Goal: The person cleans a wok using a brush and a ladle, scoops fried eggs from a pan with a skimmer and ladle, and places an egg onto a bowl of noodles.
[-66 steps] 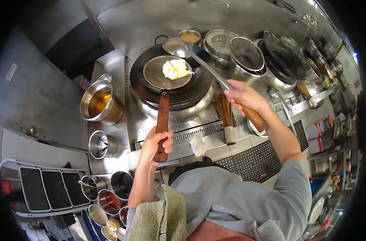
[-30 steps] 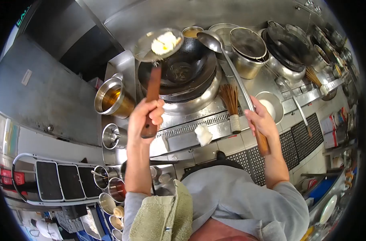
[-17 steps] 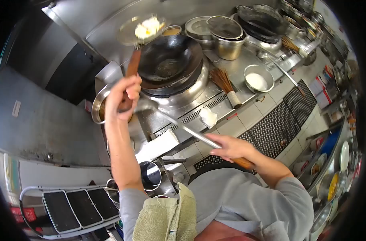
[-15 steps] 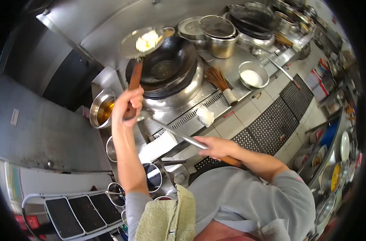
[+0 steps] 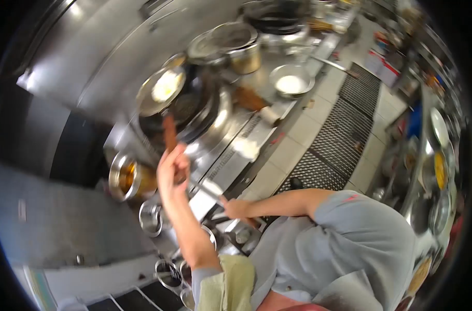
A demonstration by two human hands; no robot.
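My left hand [image 5: 172, 168] is closed round the wooden handle of a wire strainer [image 5: 147, 98]. White and yellow food [image 5: 167, 86] lies in the strainer, which is held up over the left side of a black wok [image 5: 200, 101]. Lower down, my right hand [image 5: 238, 208] grips a ladle [image 5: 207, 190] by its long shaft; the wooden end shows past the hand. The ladle's bowl is hidden behind my left hand and forearm. A pot with amber liquid [image 5: 123, 179] stands left of my left hand.
Along the counter lie a crumpled white cloth [image 5: 246, 149], a bamboo brush [image 5: 252, 99] and a bowl of white contents [image 5: 292, 84]. Farther back stands a metal pot with a sieve on top [image 5: 245, 58]. Perforated black mats [image 5: 345, 124] cover the floor at right.
The view has turned, and objects have shifted in it. My right hand has come closer to my left, bringing the ladle along. The strainer stays raised by the wok, its food still in it.
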